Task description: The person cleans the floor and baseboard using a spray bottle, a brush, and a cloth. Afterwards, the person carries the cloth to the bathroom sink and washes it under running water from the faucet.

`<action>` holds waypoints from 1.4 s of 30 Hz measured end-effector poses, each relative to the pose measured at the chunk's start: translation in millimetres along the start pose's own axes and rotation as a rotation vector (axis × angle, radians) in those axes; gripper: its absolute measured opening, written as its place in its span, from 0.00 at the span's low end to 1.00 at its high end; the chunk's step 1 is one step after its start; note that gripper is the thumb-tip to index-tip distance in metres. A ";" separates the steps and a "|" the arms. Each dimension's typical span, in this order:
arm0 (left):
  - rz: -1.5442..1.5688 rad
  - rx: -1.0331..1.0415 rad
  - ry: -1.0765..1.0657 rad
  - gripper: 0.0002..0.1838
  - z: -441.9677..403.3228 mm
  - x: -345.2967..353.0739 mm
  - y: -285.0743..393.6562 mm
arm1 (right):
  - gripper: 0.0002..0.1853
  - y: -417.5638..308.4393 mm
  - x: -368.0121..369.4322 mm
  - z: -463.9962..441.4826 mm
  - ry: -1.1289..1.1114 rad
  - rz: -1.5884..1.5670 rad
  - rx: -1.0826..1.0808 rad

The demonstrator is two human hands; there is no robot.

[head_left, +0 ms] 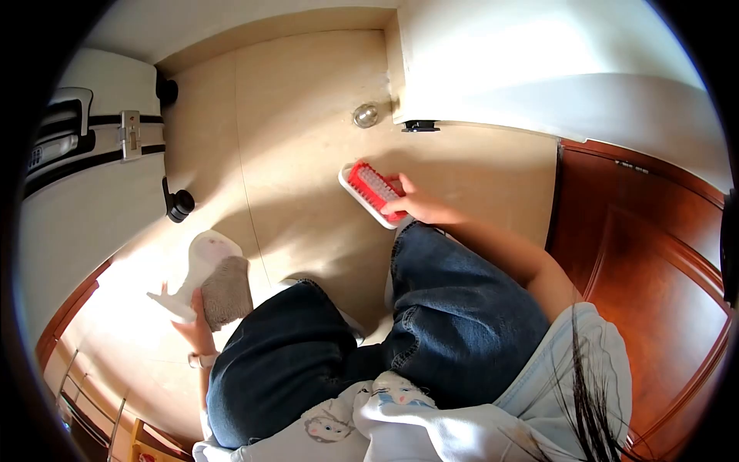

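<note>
My left hand point(196, 322), low on the left, has its fingers around a white slipper-like item point(198, 266) with a fuzzy grey-brown part point(227, 292). The fingers are partly hidden by it. In front of my right knee, my right hand point(408, 202) grips a red brush point(371, 185) with pale bristles in the middle. A white rounded piece point(348, 175) shows along the brush's far edge; whether it is joined to the brush is unclear.
A white suitcase point(100, 192) with black wheels lies on the left. A round metal doorstop point(366, 115) is on the beige floor point(308, 85). At the right is a reddish wooden door point(654, 254); a metal rack point(115, 420) stands at the lower left.
</note>
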State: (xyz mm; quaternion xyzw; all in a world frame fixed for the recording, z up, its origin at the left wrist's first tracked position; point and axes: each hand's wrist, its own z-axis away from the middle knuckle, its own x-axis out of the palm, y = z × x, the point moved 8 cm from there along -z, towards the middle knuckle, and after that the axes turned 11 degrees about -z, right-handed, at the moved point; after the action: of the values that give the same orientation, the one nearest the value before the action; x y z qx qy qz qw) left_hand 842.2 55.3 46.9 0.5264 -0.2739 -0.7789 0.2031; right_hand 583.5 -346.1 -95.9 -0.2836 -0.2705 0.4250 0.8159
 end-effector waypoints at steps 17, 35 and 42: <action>-0.045 0.201 -0.824 0.34 15.8 159.3 127.2 | 0.32 -91.6 138.7 -2.2 -0.458 -0.455 0.249; -0.625 1.285 -0.152 0.25 -98.7 301.8 317.2 | 0.22 -63.3 -5.1 42.5 0.340 1.066 -0.869; -0.705 1.691 -0.311 0.21 -91.4 364.0 308.9 | 0.27 -18.1 -19.0 44.2 0.404 1.069 -0.750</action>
State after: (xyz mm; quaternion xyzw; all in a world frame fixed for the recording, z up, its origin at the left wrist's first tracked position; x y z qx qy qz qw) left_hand 803.7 -421.4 -40.3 0.4420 -0.5991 -0.3987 -0.5356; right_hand 553.8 -360.5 -56.6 -0.7153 -0.0647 0.5861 0.3750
